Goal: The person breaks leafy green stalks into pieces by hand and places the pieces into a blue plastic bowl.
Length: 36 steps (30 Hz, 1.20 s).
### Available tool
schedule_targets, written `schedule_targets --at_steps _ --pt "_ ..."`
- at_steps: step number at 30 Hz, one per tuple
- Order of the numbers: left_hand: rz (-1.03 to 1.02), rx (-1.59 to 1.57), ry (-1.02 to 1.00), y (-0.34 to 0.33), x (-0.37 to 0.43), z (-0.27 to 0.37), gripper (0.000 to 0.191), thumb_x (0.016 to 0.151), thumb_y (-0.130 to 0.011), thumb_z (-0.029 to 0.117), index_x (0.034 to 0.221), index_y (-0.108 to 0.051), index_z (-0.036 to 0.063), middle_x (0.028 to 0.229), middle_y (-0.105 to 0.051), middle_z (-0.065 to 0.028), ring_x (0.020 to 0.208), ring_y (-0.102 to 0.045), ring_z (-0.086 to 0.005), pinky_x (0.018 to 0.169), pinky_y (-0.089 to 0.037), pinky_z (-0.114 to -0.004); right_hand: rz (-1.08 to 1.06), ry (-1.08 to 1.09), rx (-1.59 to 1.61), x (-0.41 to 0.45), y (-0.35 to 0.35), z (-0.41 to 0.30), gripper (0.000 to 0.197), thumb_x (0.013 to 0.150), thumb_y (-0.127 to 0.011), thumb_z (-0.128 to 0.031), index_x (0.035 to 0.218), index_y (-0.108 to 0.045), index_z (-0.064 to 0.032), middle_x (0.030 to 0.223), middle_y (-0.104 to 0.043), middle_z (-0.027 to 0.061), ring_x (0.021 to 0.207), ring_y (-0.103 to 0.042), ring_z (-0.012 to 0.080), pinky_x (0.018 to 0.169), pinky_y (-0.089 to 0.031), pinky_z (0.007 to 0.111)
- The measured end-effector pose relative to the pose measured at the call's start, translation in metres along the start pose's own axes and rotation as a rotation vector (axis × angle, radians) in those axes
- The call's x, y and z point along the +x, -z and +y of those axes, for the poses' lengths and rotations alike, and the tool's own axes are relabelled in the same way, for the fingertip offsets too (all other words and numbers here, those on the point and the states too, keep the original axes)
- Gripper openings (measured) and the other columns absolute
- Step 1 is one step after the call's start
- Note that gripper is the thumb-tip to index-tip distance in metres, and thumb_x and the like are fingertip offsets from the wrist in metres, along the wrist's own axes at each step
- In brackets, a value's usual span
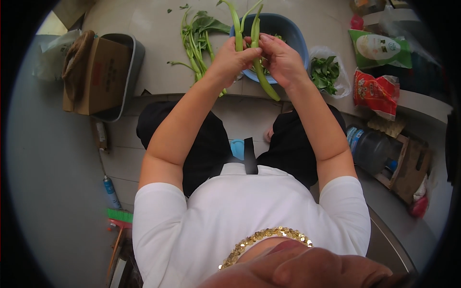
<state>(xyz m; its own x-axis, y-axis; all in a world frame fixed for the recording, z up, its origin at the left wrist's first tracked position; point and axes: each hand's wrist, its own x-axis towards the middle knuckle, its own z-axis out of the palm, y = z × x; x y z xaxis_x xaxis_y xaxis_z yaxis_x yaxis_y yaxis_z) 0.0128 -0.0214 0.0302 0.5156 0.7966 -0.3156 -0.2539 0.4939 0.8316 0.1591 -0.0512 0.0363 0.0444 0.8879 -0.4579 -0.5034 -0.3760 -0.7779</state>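
Observation:
My left hand (pixel 236 59) grips a pale green leafy-vegetable stem (pixel 238 27), its forked end pointing away from me. Between my two hands runs a thicker green stem (pixel 267 86), its curved lower end hanging over the near rim of a blue plastic basin (pixel 300 32). My right hand (pixel 282 59) pinches that thicker stem near its middle, thumb and fingertips against it. Green pieces lie in the basin, partly hidden by my hands. Left of the basin lies a loose bunch of long-stemmed greens (pixel 192 54). To the right, torn leaves (pixel 325 73) fill a clear plastic bag (pixel 344 84).
A cardboard box (pixel 104 72) leans in a grey bin (pixel 138 59) at the left. Green (pixel 381 48) and red (pixel 376 90) packets lie at the right. Below them are a large water bottle (pixel 371 149) and a wooden crate (pixel 408 169). A broom (pixel 120 216) and a spray can (pixel 111 192) stand lower left.

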Motion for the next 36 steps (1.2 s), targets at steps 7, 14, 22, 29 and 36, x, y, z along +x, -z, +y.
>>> schedule_targets --at_steps 7,14,22,29,36 --pt "0.075 -0.518 0.216 0.035 0.021 0.020 0.012 0.082 -0.055 0.011 0.079 -0.051 0.0006 0.058 -0.046 -0.0017 0.044 -0.036 -0.0059 0.037 -0.025 -0.016 -0.296 -0.209 -0.110 -0.019 0.008 -0.033 0.035 0.093 -0.034 -0.026 0.117 -0.045 -0.0022 0.097 -0.060 0.0135 0.078 -0.059 0.0164 0.072 -0.047 0.026" --pt "0.057 -0.499 0.298 0.025 0.016 0.014 0.017 0.085 -0.050 0.014 0.080 -0.050 -0.0021 0.060 -0.047 -0.0034 0.044 -0.035 -0.0075 0.038 -0.027 -0.016 -0.453 0.106 -0.243 -0.047 -0.013 -0.036 0.032 0.091 -0.036 -0.017 0.119 -0.047 -0.0046 0.095 -0.061 0.0105 0.080 -0.058 0.0121 0.069 -0.044 0.022" --pt "0.050 -0.324 0.100 0.028 0.017 0.012 0.010 0.082 -0.053 0.012 0.080 -0.051 0.0025 0.070 -0.055 -0.0062 0.047 -0.042 -0.0085 0.038 -0.027 -0.017 -0.456 0.212 -0.519 -0.055 -0.006 -0.038 0.026 0.089 -0.043 -0.016 0.109 -0.052 -0.0022 0.090 -0.061 0.0057 0.081 -0.057 0.0093 0.069 -0.043 0.022" --pt "0.220 -0.125 -0.125 0.024 0.010 0.018 0.014 0.078 -0.061 0.009 0.082 -0.049 0.0042 0.068 -0.053 -0.0037 0.049 -0.045 -0.0081 0.039 -0.030 -0.016 -0.151 0.855 -1.403 -0.041 0.006 -0.013 0.017 0.082 -0.049 -0.015 0.095 -0.050 -0.0035 0.079 -0.058 0.0149 0.072 -0.056 0.0322 0.062 -0.044 0.039" --pt "0.339 -0.131 -0.268 0.009 -0.002 0.022 0.018 0.076 -0.063 0.005 0.083 -0.046 0.0061 0.068 -0.053 -0.0031 0.050 -0.049 -0.0096 0.042 -0.034 -0.017 0.009 0.707 -1.397 -0.012 0.013 0.007 0.012 0.085 -0.044 -0.014 0.084 -0.047 -0.0031 0.070 -0.054 0.0171 0.066 -0.051 0.0369 0.060 -0.041 0.043"
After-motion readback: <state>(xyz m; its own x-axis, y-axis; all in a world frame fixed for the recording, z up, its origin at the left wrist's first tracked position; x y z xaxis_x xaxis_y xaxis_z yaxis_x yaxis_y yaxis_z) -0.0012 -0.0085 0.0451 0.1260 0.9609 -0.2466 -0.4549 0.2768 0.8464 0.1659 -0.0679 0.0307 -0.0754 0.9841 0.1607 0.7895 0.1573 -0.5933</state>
